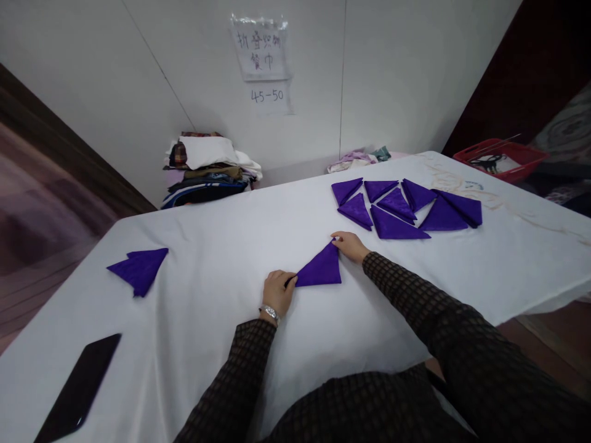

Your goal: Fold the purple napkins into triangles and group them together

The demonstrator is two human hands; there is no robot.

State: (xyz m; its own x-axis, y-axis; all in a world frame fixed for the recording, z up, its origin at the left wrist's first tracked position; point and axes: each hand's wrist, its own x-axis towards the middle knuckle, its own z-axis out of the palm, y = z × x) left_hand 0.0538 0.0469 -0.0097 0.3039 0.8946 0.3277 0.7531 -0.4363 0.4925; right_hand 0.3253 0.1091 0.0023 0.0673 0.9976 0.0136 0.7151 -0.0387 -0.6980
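Note:
A purple cloth napkin [323,268], folded into a triangle, lies between my two hands on the white tablecloth. My left hand [278,290] pinches its left corner, with a silver bracelet or watch at the wrist. At the top corner, the fingers of my right hand [349,245] are closed on the cloth. Several more purple triangles, such as one folded napkin [398,223], are laid out close together beyond my right hand. Off to the left sits another purple napkin [141,268], folded less neatly with uneven points.
A dark flat phone-like slab [80,386] rests near the front left. Piled clothes [207,169] stand behind the table's far edge, with crumpled fabric [353,161] farther right. A red basket [526,161] is at the back right. Handwritten paper signs [261,52] hang on the wall.

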